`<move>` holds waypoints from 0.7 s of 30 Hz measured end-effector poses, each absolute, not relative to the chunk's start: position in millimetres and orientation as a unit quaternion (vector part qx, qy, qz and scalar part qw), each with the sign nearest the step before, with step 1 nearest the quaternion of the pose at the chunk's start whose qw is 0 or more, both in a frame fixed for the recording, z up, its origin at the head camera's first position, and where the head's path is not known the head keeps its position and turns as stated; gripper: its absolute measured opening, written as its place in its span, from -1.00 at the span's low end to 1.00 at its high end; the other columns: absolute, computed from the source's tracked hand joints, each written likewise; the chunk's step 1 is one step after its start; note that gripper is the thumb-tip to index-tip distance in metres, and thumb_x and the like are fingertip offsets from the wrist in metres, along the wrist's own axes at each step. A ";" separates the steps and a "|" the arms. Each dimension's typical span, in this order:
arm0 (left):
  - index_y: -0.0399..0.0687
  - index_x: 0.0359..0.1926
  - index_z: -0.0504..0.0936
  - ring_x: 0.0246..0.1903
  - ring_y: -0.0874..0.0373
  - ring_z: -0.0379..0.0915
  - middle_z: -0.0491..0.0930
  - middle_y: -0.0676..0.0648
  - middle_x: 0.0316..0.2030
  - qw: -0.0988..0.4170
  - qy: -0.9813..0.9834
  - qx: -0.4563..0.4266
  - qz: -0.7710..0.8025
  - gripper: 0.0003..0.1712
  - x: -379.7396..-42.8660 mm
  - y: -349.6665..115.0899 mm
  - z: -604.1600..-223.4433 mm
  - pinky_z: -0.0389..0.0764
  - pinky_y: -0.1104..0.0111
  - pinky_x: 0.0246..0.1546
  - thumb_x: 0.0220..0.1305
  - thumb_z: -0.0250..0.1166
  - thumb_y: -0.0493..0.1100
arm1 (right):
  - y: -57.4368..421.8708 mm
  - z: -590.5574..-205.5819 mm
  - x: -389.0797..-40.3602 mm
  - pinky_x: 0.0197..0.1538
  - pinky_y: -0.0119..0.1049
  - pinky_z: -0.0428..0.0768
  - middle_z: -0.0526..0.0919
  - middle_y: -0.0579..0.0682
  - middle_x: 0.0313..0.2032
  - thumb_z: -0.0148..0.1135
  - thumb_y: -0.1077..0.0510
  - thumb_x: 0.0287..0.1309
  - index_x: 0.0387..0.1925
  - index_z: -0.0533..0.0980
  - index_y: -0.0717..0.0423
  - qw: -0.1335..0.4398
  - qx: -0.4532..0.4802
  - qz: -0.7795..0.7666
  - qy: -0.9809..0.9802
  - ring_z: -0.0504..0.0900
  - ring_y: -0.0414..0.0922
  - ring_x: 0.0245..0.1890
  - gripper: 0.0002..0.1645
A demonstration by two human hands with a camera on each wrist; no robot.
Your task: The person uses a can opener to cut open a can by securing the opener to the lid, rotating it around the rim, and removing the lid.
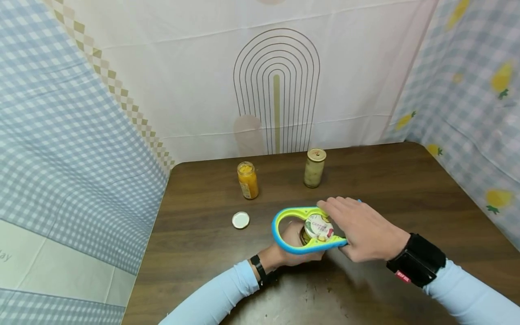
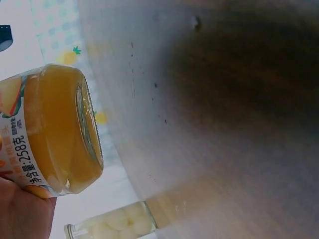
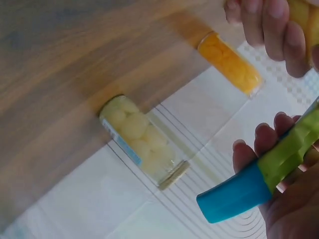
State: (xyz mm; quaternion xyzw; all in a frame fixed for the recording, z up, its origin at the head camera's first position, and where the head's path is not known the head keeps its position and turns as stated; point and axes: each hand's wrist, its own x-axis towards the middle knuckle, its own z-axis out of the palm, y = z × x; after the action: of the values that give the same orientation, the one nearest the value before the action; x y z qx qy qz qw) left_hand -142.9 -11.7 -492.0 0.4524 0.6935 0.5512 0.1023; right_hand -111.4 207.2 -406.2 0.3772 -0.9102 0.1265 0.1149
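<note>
My left hand point(image 1: 291, 235) grips a glass jar point(image 2: 60, 129) of yellow fruit with a printed label, held above the table. Its patterned white lid point(image 1: 318, 227) faces up toward the head camera. Around that lid sits a blue and lime-green jar opener point(image 1: 300, 211), whose handle end point(image 3: 237, 196) shows in the right wrist view. My right hand point(image 1: 365, 230) is wrapped round the opener's handles, on the right side of the jar. In the right wrist view some left fingers point(image 3: 274, 30) curl about the jar.
An uncapped jar of orange fruit point(image 1: 248, 183) stands at the back of the brown table point(image 1: 195, 253). In front of it lies a loose white lid point(image 1: 241, 220). Back right stands a capped jar of pale fruit point(image 1: 314, 169). Patterned cloths point(image 1: 195, 81) hang behind and beside the table.
</note>
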 end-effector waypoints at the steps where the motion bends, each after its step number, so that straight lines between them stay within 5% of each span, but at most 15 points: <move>1: -0.06 0.32 0.44 0.15 0.29 0.51 0.64 -0.12 0.16 0.093 0.692 0.453 0.554 -0.26 -143.5 -11.3 -493.1 0.54 0.35 0.22 0.11 0.48 -0.35 | 208.9 -405.5 -112.1 -0.17 -0.23 0.51 0.48 -0.21 -0.15 0.33 0.19 -0.37 0.24 0.38 0.09 0.117 0.372 0.131 -0.911 0.39 -0.23 -0.22 -0.07; 13: -0.26 0.19 0.56 -0.07 0.28 0.62 0.69 -0.32 0.00 0.115 0.648 0.410 0.632 -0.35 -146.3 -9.3 -491.9 0.68 0.32 0.04 0.01 0.45 -0.56 | 222.0 -411.1 -116.3 -0.25 -0.30 0.48 0.42 -0.23 -0.20 0.48 0.05 -0.29 0.24 0.36 0.09 0.136 0.325 0.150 -0.924 0.35 -0.26 -0.28 -0.07; 18: -0.14 -0.07 0.62 -0.43 0.28 0.59 0.68 -0.21 -0.31 0.112 0.656 0.384 0.640 -0.56 -148.7 -11.5 -494.3 0.70 0.40 -0.32 0.01 0.48 -0.49 | 227.8 -416.1 -114.3 -0.20 -0.24 0.54 0.47 -0.18 -0.12 0.49 0.04 -0.28 0.27 0.33 0.10 0.130 0.297 0.165 -0.931 0.39 -0.25 -0.21 -0.03; 21: -0.08 -0.13 0.61 -0.48 0.26 0.59 0.66 -0.16 -0.38 0.106 0.672 0.376 0.629 -0.63 -150.8 -14.0 -497.4 0.70 0.38 -0.37 0.06 0.50 -0.40 | 232.9 -418.6 -111.0 -0.18 -0.18 0.57 0.50 -0.13 -0.05 0.47 0.10 -0.29 0.33 0.29 0.13 0.126 0.272 0.177 -0.937 0.42 -0.23 -0.16 0.02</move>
State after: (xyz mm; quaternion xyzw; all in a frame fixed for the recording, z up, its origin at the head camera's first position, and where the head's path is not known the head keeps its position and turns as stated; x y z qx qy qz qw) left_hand -150.8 -14.0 -497.4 0.3761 0.6724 0.6287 0.1056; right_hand -111.0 232.9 -418.6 0.2724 -0.9373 0.1771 0.1264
